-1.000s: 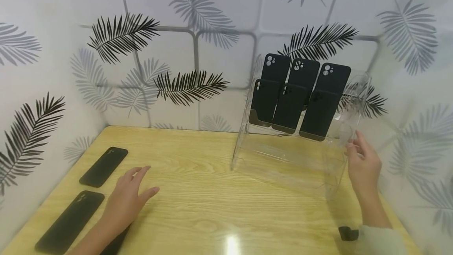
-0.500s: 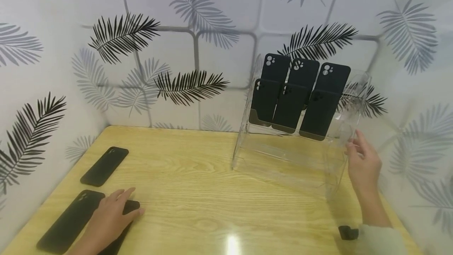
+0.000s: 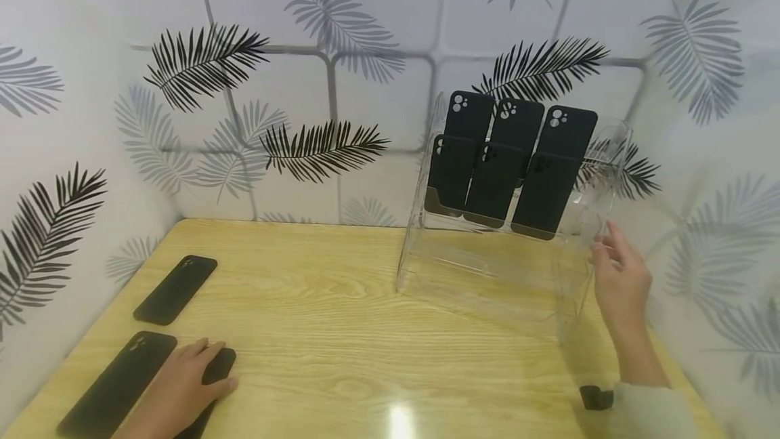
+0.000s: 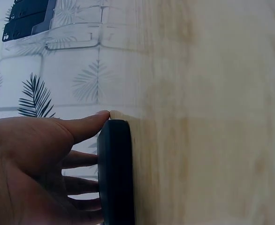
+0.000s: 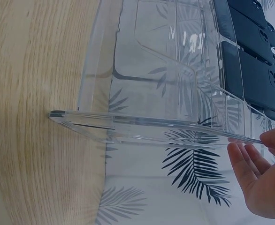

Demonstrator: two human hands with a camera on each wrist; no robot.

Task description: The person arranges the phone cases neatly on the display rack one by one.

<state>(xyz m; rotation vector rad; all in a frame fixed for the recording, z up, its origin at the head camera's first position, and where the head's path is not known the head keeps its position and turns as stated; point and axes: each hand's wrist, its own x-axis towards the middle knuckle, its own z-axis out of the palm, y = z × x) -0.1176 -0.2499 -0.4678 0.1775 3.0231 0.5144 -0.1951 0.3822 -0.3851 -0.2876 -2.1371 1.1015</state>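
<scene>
My left hand (image 3: 177, 385) lies over a black phone case (image 3: 216, 364) at the lower left of the table. In the left wrist view the thumb touches an edge of this phone case (image 4: 116, 168), and the other fingers reach straight to its face. Much of the case is hidden under the hand in the head view. On the right, my right hand (image 3: 621, 280) pinches the side edge of a clear plastic display stand (image 5: 151, 121). Two rows of black phone cases (image 3: 490, 185) lean upright on the stand's upper tiers.
Two more black phone cases lie flat at the table's left side, one farther back (image 3: 177, 290) and one nearer (image 3: 118, 381). The wood-grain table (image 3: 341, 317) meets a leaf-patterned wall (image 3: 298, 188) behind the stand. A small black piece (image 3: 594, 398) shows beside the right sleeve.
My left hand has come down and toward me, from above the table onto the nearest phone case, its thumb drawing in to the edge. The right hand has kept its hold on the stand.
</scene>
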